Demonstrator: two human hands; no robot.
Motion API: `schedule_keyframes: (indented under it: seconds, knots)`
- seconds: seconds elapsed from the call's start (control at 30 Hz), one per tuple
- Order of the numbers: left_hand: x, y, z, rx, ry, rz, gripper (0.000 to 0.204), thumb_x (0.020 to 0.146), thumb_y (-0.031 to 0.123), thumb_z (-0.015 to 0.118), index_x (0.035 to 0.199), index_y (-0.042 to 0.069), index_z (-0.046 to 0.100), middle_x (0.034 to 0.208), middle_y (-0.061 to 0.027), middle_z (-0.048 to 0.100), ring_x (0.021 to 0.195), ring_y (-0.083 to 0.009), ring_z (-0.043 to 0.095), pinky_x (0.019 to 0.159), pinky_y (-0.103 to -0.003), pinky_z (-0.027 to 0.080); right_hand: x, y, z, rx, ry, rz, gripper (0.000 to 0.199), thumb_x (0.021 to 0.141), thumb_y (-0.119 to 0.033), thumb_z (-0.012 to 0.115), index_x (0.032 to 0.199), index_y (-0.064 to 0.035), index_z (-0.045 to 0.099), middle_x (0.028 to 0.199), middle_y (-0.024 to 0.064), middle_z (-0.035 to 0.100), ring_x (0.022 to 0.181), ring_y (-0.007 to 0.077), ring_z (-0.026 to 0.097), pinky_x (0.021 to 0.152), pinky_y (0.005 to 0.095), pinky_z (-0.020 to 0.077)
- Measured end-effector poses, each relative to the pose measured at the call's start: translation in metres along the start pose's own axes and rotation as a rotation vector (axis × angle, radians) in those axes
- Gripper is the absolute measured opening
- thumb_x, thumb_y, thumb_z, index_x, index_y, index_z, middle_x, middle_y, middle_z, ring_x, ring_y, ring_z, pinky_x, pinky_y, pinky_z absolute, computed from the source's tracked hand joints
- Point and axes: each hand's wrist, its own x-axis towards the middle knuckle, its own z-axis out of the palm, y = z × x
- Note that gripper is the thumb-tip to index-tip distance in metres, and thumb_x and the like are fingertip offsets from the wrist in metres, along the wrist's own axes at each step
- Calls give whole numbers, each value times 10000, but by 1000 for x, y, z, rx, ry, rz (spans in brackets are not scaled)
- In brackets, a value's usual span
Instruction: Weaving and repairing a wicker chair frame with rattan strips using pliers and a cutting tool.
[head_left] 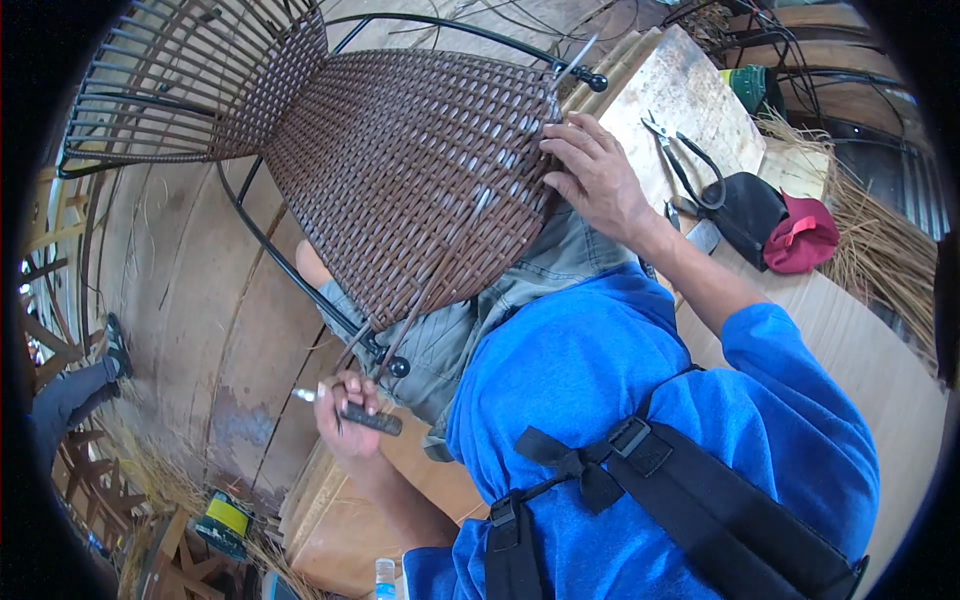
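My left hand [348,412] is closed around a tool with a dark handle [372,419] and a short shiny metal end. Its exact kind does not show. Loose brown strands [425,290] run from the weave down beside this hand. Across my lap lies a brown woven seat [400,170] on a black metal frame [268,248] with round end knobs. My right hand [592,172] rests at the seat's right edge, fingers spread and touching the weave. Beyond it, a pale pointed strip [576,62] sticks up beside a frame knob.
Black-handled pliers [680,165] lie on a board at the right, near a black pouch [742,215] and a dark red cloth item [802,234]. Bundled strands [885,270] lie farther right. A green-and-yellow spool [226,520] stands at lower left. Another person's leg [70,395] shows at the left.
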Motion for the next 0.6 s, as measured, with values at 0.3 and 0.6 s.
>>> schedule_keyframes:
  seconds: [0.3,0.6]
  knots:
    - [-15,69,120,449,-409,407,420,938,381,415,991,-21,524,939,-244,535,756,-300,597,423,-230,477,50,-123,1,418,-547,-358,362,800,-222,597,1139,-106,540,1039,88,581,1092,271,514,946,434,392]
    - [108,-24,189,1052,-105,-179,331,895,305,519,729,26,577,609,-13,536,510,-120,506,475,-257,408,99,-23,-98,1335,661,481,311,974,-301,388,1025,-16,503,667,-3,448,536,115,478,474,271,495]
